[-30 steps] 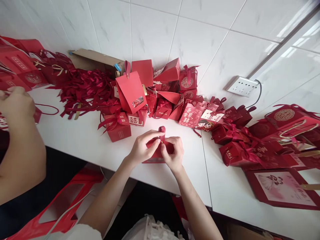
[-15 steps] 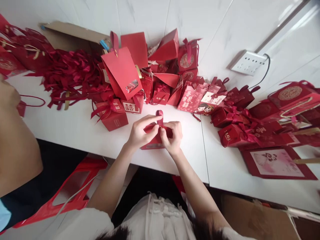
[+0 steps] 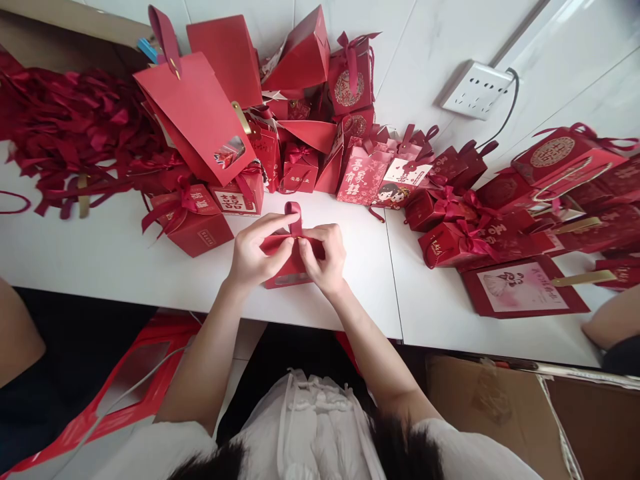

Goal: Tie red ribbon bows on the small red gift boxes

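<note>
A small red gift box (image 3: pixel 289 276) with a window in its front stands on the white table before me. From its top rises a dark red ribbon loop (image 3: pixel 293 212). My left hand (image 3: pixel 257 250) pinches the box's top edge at the ribbon's base, with the index finger stretched against the loop. On the other side, my right hand (image 3: pixel 323 257) closes on the same top edge, its thumb facing me. Both thumbs almost meet below the loop. The far side of the box and several fingertips are hidden.
Finished-looking red boxes and a large window box (image 3: pixel 200 113) stand behind. A heap of dark red ribbons (image 3: pixel 75 127) lies left. More gift boxes and a flat red bag (image 3: pixel 525 287) are at right. Other people's arms (image 3: pixel 617 317) show at both sides. A socket strip (image 3: pixel 475 90) is on the wall.
The view has shifted, so things appear farther left and higher. Both hands keep their hold at the box's top. An arm has come into view at the right edge.
</note>
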Motion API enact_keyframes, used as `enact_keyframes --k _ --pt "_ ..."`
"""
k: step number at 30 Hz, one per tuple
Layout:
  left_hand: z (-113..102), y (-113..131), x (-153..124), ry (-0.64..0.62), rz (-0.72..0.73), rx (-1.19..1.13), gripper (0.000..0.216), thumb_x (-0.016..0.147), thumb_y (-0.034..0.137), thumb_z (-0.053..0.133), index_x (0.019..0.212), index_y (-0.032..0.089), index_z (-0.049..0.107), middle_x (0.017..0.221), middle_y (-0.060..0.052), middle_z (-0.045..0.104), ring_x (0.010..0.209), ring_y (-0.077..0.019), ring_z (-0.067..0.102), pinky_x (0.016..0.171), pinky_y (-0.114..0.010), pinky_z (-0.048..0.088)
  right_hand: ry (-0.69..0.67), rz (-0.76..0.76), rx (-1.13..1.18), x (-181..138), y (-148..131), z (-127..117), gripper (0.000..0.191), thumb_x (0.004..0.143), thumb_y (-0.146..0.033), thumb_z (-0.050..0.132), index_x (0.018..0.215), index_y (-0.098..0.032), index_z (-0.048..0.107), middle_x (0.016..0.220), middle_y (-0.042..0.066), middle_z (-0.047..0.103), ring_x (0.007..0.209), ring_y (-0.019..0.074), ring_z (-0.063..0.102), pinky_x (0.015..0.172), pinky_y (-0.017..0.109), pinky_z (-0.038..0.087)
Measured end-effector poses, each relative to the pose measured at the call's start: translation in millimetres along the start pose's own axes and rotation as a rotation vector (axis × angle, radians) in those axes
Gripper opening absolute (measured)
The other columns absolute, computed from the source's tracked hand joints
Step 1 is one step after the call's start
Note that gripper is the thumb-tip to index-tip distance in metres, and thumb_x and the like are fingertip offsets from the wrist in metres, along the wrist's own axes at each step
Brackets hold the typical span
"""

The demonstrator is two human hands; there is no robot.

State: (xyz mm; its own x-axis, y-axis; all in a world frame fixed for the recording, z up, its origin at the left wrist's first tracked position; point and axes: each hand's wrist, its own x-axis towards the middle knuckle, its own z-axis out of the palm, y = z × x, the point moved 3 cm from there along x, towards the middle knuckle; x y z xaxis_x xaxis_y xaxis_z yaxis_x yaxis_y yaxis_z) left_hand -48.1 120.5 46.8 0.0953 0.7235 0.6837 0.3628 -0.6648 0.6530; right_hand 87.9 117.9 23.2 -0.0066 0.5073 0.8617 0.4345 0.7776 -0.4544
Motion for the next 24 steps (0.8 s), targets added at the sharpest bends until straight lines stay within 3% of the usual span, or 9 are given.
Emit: enact_keyframes --k 13,24 --pt "-1.4 1.0 0.2 -0.029 -0.02 0.021 0.031 0.079 0.016 0.057 0.109 0.016 0.067 0.097 -0.004 0.07 0.083 -0.0147 0.065 0.078 -0.025 0.056 -0.028 0.031 -0.072 -1.2 0.5 0.0 0.008 0.093 -0.028 0.049 0.094 -0.022 0.054 0.081 0.003 0.055 0.076 0.0161 0.055 0.065 0.033 0.048" --pt "-3.9 1.3 -0.4 -0.073 0.021 -0.007 0.033 0.08 0.014 0.055 0.111 0.016 0.066 0.098 -0.006 0.069 0.081 -0.0142 0.065 0.076 -0.024 0.056 -0.024 0.002 -0.048 -0.2 -3.4 -1.8 0.005 0.091 -0.02 0.052 0.094 -0.021 0.055 0.079 0.002 0.056 0.074 0.0153 0.054 0.063 0.031 0.048"
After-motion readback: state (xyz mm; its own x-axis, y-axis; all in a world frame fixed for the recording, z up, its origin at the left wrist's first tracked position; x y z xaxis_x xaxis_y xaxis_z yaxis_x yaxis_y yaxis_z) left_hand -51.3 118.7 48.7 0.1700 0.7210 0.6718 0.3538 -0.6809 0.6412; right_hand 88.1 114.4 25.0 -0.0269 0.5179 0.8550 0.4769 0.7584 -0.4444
